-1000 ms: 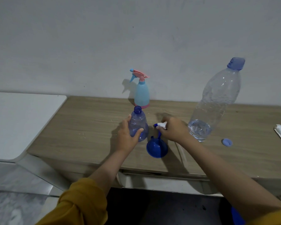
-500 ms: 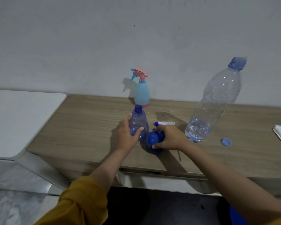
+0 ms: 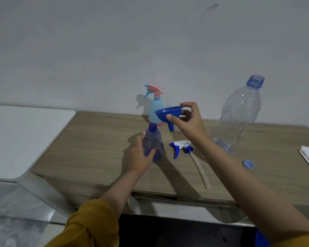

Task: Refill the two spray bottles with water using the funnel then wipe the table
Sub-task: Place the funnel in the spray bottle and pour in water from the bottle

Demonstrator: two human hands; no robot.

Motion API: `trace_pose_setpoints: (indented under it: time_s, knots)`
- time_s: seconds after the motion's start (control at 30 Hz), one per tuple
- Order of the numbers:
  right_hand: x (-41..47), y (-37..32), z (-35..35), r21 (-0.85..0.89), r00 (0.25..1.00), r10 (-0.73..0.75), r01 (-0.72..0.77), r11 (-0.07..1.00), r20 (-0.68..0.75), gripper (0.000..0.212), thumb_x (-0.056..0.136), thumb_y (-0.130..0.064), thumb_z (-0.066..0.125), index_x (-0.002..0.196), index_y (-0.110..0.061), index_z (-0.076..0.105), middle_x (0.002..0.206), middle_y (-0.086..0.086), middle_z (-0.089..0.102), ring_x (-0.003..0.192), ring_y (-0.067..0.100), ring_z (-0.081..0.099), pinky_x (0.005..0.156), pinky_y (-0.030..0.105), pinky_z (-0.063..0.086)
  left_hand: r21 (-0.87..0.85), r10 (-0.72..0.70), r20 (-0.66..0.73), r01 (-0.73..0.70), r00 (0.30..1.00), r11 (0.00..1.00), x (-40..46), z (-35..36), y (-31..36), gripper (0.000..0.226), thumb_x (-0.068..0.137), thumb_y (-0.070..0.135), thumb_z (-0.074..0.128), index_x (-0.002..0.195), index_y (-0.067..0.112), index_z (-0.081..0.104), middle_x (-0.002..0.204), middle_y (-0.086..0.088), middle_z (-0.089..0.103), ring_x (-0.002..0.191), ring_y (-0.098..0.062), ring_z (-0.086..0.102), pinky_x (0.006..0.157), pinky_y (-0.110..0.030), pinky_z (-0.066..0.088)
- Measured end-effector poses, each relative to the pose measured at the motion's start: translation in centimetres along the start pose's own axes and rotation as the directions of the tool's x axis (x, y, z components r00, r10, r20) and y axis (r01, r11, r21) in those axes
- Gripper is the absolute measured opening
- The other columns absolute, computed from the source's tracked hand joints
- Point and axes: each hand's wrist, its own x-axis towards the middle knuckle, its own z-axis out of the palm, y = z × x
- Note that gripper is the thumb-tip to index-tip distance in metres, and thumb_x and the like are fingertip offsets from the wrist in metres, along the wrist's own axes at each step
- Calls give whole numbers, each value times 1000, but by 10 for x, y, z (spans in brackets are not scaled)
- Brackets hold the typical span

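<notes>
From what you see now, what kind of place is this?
Probably a plain room at home, though not certain: a wood-grain table against a bare painted wall, with small household spray bottles and a large plastic water bottle.

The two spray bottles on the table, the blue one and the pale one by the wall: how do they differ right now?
The blue spray bottle has an open neck; its trigger head lies on the table. The pale blue spray bottle has its pink trigger on. The left hand grips the blue one; the pale one stands untouched. The blue is see-through, the pale opaque. Both stand upright.
</notes>
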Motion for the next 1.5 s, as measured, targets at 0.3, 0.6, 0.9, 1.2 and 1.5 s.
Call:
trace_pose_setpoints:
  time_s: [0.3, 0.6, 0.9, 1.2, 1.5]
  knots:
    - [10, 2, 31, 49, 999, 0, 2, 999, -33, 60, 73, -19, 82, 116, -14, 41, 114, 7, 61, 81, 8, 62, 64, 16, 51, -18, -20, 37, 21, 999, 1000, 0, 0, 2, 58, 80, 26, 72, 128, 19, 40, 122, 1, 58, 106, -16, 59, 75, -19, 43]
    - [10, 19, 38, -113, 999, -28, 32, 993, 42, 66, 67, -25, 86, 114, -19, 40, 120, 4, 57, 96, 14, 63, 72, 21, 55, -29, -26, 41, 27, 999, 999, 0, -3, 3, 54, 81, 26, 71, 125, 18, 41, 117, 8, 54, 100, -6, 54, 61, -6, 42]
    - [3, 26, 41, -157, 996, -33, 45, 987, 83, 70, 67, -23, 86, 117, -24, 37, 122, 4, 56, 103, 17, 61, 81, 32, 57, -3, -34, 33, 34, 999, 999, 1, 0, 3, 56, 82, 27, 70, 128, 18, 39, 123, 3, 57, 105, -15, 59, 74, -20, 45]
    - [-15, 26, 31, -203, 994, -70, 85, 975, 80, 86, 69, -30, 85, 135, -28, 30, 122, -6, 52, 100, 2, 58, 77, 14, 47, -1, -71, 18, 71, 997, 998, 2, 4, 5, 56, 81, 28, 71, 124, 19, 36, 121, 1, 56, 103, -15, 60, 69, -18, 48]
    - [-52, 41, -18, -491, 699, -573, 352, 797, -429, 57, 73, -23, 79, 119, -4, 51, 113, 6, 52, 97, 26, 53, 83, 36, 47, -190, -78, -51, 67, 996, 980, 15, -4, 31, 101, 63, 31, 85, 137, 11, 20, 147, -6, 27, 135, -18, 30, 100, -21, 28]
